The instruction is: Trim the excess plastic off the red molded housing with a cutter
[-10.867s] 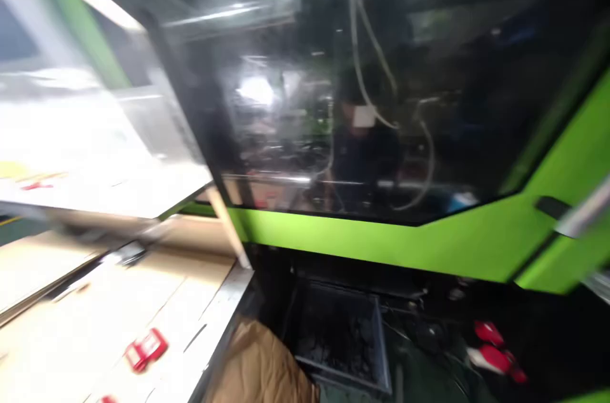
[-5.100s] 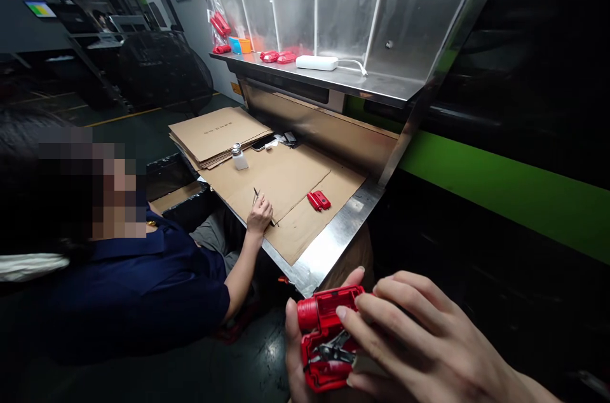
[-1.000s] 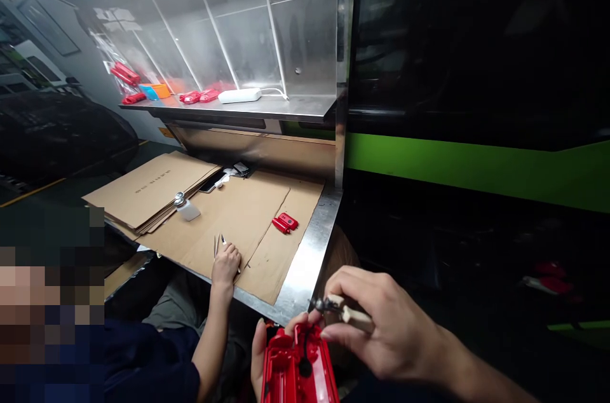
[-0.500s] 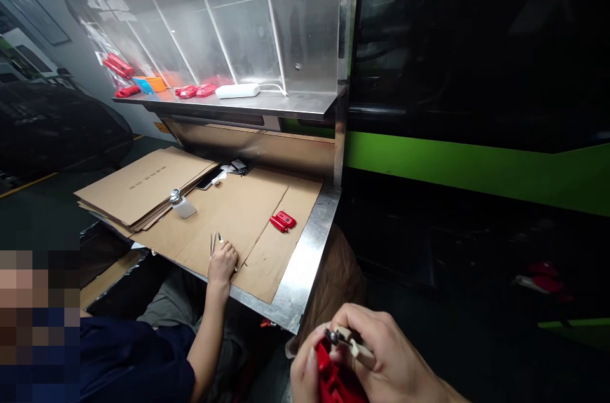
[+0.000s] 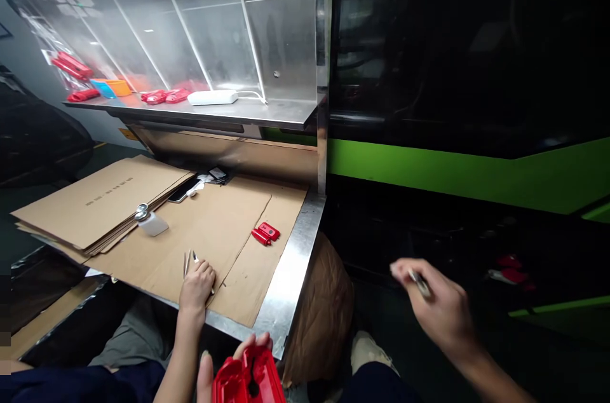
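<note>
My left hand point(image 5: 223, 365) holds a red case point(image 5: 248, 377) low at the bottom edge of the view, just off the near right corner of the desk point(image 5: 290, 269); my grip there is clamped on it, thumb and fingertips showing along its upper rim. My right hand point(image 5: 438, 304) is swung out to the right, well apart from the case, fingers closed on a small tool point(image 5: 419, 282) with pale handles; it is blurred, so I cannot tell which kind it is. I judge this to be the pause between cuts or picks on the case: the tool is off the work and the case sits open side up. The next move calls for bringing the tool back over the case and steadying the left grip so the part does not tilt. On the desk lies cardboard point(image 5: 210, 231), with another red part point(image 5: 264, 233) near its right edge and a small bottle point(image 5: 150, 222) by a stack of flat sheets. A co-worker's hand point(image 5: 196, 285) rests on the cardboard near the front edge, holding tweezers point(image 5: 188, 261). The shelf point(image 5: 267, 112) above carries more red parts and a white block.
</note>
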`<state>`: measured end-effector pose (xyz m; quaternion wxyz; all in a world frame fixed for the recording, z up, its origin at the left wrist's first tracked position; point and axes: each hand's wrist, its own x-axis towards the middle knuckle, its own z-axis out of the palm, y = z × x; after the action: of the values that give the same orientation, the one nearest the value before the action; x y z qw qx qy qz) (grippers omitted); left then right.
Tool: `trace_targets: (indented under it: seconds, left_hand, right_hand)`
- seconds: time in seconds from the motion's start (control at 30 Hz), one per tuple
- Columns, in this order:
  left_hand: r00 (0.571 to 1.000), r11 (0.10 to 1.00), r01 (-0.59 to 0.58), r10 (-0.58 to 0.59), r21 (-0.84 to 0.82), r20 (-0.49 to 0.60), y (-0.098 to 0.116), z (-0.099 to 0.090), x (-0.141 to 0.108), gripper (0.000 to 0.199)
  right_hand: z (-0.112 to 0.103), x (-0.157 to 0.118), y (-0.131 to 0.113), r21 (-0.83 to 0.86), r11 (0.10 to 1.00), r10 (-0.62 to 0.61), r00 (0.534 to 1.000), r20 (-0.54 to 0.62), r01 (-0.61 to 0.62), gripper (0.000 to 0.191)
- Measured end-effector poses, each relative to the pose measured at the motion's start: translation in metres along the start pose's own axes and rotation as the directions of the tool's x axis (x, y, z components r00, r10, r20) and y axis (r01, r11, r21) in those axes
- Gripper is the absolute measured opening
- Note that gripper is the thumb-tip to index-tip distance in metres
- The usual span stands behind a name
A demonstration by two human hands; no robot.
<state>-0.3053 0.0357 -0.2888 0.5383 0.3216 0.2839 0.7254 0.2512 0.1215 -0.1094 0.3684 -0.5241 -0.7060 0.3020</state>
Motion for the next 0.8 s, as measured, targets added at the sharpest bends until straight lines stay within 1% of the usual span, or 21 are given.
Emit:
trace_targets:
  seconds: [0.03,0.1,0.17,0.23,0.3,0.37,0.4,0.43,0.5,0.53,0.6,0.67,0.7,0.73,0.77,0.8]
  left_hand:
    - [1.000,1.000,0.001,-0.001,0.012,0.008,0.000,0.003,-0.001,0.013]
    - [1.000,1.000,0.004,-0.005,0.030,0.023,0.001,0.010,-0.002,0.014]
    - [0.999,0.999,0.015,-0.016,0.037,0.034,0.001,0.016,0.000,0.015]
    - [0.999,0.999,0.034,-0.035,0.033,0.040,0.002,0.023,0.006,0.018]
    - [0.998,0.999,0.040,-0.040,0.012,0.038,0.004,0.031,0.013,0.020]
    - [0.999,0.999,0.036,-0.036,-0.012,0.021,0.008,0.046,0.013,0.019]
    - [0.999,0.999,0.035,-0.035,-0.018,0.002,0.010,0.058,0.007,0.017]
    - [0.999,0.999,0.038,-0.038,-0.018,-0.025,0.011,0.072,-0.003,0.016]
    - [0.993,0.999,0.051,-0.052,-0.005,-0.102,0.008,0.109,-0.037,0.023]
    - [0.988,0.998,0.060,-0.058,0.007,-0.144,0.003,0.131,-0.057,0.033]
    - [0.973,0.997,0.077,-0.068,0.032,-0.223,-0.015,0.178,-0.095,0.047]
    - [0.953,0.995,0.079,-0.056,0.064,-0.299,-0.038,0.221,-0.123,0.055]
    - [0.942,0.993,0.076,-0.043,0.087,-0.334,-0.048,0.239,-0.131,0.058]
    - [0.931,0.990,0.077,-0.030,0.115,-0.364,-0.056,0.252,-0.135,0.059]
    - [0.920,0.986,0.080,-0.016,0.149,-0.391,-0.062,0.261,-0.136,0.059]
    - [0.911,0.978,0.088,-0.003,0.188,-0.413,-0.064,0.265,-0.133,0.057]
  right_hand:
    - [0.004,0.019,0.027,-0.047,0.997,0.059,0.997,-0.051,-0.061,0.024]
    - [0.009,0.052,0.083,-0.110,0.973,0.190,0.974,-0.123,-0.204,0.024]
    - [0.006,0.069,0.131,-0.158,0.918,0.325,0.919,-0.222,-0.363,0.025]
    - [-0.003,0.067,0.165,-0.165,0.860,0.432,0.861,-0.269,-0.483,0.027]
    - [-0.011,0.051,0.183,-0.148,0.822,0.504,0.823,-0.262,-0.550,0.030]
    - [-0.010,0.033,0.186,-0.132,0.804,0.550,0.810,-0.203,-0.579,0.034]
    - [-0.006,0.024,0.184,-0.130,0.802,0.566,0.811,-0.149,-0.583,0.037]
    - [0.001,0.018,0.180,-0.133,0.804,0.574,0.815,-0.080,-0.579,0.041]
    - [0.020,0.007,0.169,-0.149,0.818,0.569,0.818,0.081,-0.555,0.048]
    - [0.031,0.004,0.162,-0.157,0.830,0.555,0.817,0.157,-0.534,0.051]
    - [0.054,-0.001,0.148,-0.173,0.859,0.512,0.814,0.275,-0.481,0.055]
    - [0.073,-0.005,0.134,-0.176,0.895,0.446,0.804,0.394,-0.410,0.058]
    - [0.081,-0.005,0.129,-0.174,0.912,0.408,0.793,0.453,-0.371,0.059]
    - [0.086,-0.004,0.126,-0.170,0.927,0.373,0.777,0.507,-0.334,0.059]
    - [0.089,-0.003,0.124,-0.164,0.938,0.345,0.761,0.550,-0.306,0.059]
    - [0.092,0.000,0.125,-0.156,0.946,0.322,0.751,0.577,-0.285,0.059]
